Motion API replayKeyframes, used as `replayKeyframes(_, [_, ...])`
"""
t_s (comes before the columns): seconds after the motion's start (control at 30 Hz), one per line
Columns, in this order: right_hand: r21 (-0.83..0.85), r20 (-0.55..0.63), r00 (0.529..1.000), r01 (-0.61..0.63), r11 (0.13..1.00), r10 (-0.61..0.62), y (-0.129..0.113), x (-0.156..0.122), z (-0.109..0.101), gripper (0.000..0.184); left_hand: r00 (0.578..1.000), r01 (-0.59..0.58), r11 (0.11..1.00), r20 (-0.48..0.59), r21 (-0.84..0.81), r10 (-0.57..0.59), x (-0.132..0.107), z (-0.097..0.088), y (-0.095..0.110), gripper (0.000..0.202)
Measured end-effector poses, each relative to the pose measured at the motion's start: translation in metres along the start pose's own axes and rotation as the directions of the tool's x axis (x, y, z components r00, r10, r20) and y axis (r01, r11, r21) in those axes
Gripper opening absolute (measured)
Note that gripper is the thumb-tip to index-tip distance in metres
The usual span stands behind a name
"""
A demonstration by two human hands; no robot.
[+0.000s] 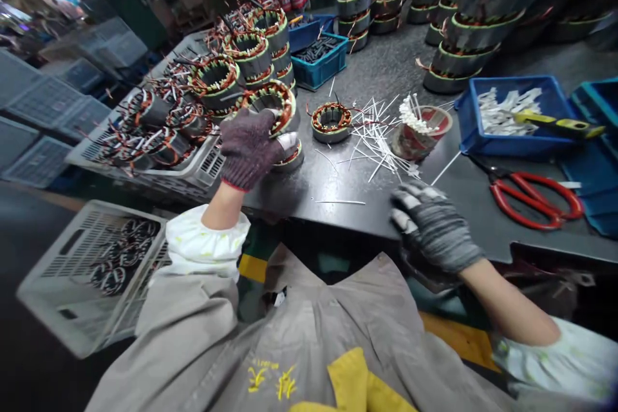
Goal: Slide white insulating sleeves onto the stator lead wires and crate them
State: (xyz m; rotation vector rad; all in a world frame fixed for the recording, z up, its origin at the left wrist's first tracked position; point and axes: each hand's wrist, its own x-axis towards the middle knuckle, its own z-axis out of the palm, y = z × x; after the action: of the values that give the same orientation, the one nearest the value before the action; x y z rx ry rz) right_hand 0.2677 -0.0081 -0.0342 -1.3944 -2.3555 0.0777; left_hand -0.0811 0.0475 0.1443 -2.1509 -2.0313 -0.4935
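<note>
My left hand [252,145], in a dark maroon glove, grips the near side of a motor stator [284,103], a ring with copper windings and a yellow-green rim. The ring is tilted, just above another stator [290,159] that is partly hidden; whether they touch I cannot tell. A single stator [331,122] lies flat to the right. Beside it white cable ties [376,141] are scattered on the dark table [299,193]. At the table's front edge, my right hand [432,225], in a grey glove with whitish fingertips, has its fingers loosely bent and apart, with nothing visible in them.
A red cup [422,135] holds white ties. Right of it are a blue bin [516,141] of white pieces with a yellow cutter [560,123], and red-handled scissors [535,203]. Stator stacks [463,45] stand behind. A grey crate [193,164] of stators borders the left.
</note>
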Motion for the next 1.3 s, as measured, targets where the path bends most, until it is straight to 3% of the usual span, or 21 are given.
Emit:
replayKeyframes(0.1, [0.127, 0.051, 0.965, 0.248, 0.96, -0.256, -0.049, 0.043, 0.013, 0.045, 0.987, 0.054, 0.943, 0.125, 0.329, -0.1, 0.022, 0.002, -0.007, 0.046])
replayKeyframes(0.17, [0.184, 0.11, 0.904, 0.39, 0.902, -0.413, -0.075, 0.075, 0.027, 0.047, 0.971, 0.01, 0.911, 0.214, 0.413, -0.107, 0.029, 0.007, -0.01, 0.049])
replayKeyframes(0.23, [0.193, 0.17, 0.855, 0.459, 0.867, -0.49, -0.088, 0.104, 0.041, 0.055, 0.963, -0.045, 0.891, 0.258, 0.452, -0.083, 0.032, 0.009, -0.013, 0.054])
replayKeyframes(0.3, [0.156, 0.23, 0.858, 0.433, 0.888, -0.459, -0.084, 0.13, 0.053, 0.065, 0.958, -0.083, 0.885, 0.281, 0.459, -0.056, 0.033, 0.009, -0.018, 0.055])
replayKeyframes(0.43, [0.016, 0.29, 0.938, 0.195, 0.981, -0.191, -0.044, 0.158, 0.06, 0.073, 0.952, -0.092, 0.892, 0.303, 0.442, -0.052, 0.042, 0.012, -0.024, 0.055])
replayKeyframes(0.53, [-0.066, 0.295, 0.954, 0.066, 0.996, -0.044, -0.017, 0.156, 0.056, 0.073, 0.955, -0.1, 0.9, 0.296, 0.425, -0.033, 0.061, 0.02, -0.023, 0.057])
replayKeyframes(0.63, [-0.101, 0.273, 0.962, 0.042, 0.994, -0.013, -0.008, 0.143, 0.052, 0.07, 0.954, -0.097, 0.909, 0.3, 0.404, -0.031, 0.086, 0.029, -0.019, 0.058])
replayKeyframes(0.8, [-0.137, 0.249, 0.969, 0.026, 0.99, 0.009, -0.008, 0.122, 0.048, 0.068, 0.956, -0.085, 0.919, 0.292, 0.386, -0.034, 0.117, 0.039, -0.017, 0.058])
replayKeyframes(0.97, [-0.136, 0.234, 0.972, 0.055, 0.989, -0.022, -0.019, 0.119, 0.035, 0.064, 0.964, -0.101, 0.915, 0.266, 0.392, -0.008, 0.13, 0.049, -0.022, 0.06])
replayKeyframes(1.03, [-0.093, 0.209, 0.973, 0.117, 0.989, -0.096, -0.032, 0.133, 0.03, 0.055, 0.967, -0.103, 0.91, 0.254, 0.402, -0.003, 0.131, 0.051, -0.022, 0.06])
replayKeyframes(1.13, [0.002, 0.104, 0.979, 0.176, 0.984, -0.175, -0.055, 0.175, 0.027, 0.049, 0.969, -0.103, 0.904, 0.247, 0.414, -0.003, 0.129, 0.051, -0.017, 0.06])
replayKeyframes(1.2, [0.021, 0.059, 0.99, 0.124, 0.992, -0.125, -0.064, 0.209, 0.03, 0.053, 0.967, -0.112, 0.9, 0.254, 0.42, 0.002, 0.125, 0.049, -0.014, 0.058])
replayKeyframes(1.3, [-0.005, 0.087, 0.996, 0.018, 1.0, -0.017, -0.066, 0.243, 0.037, 0.063, 0.961, -0.138, 0.897, 0.275, 0.42, 0.019, 0.122, 0.046, -0.01, 0.058])
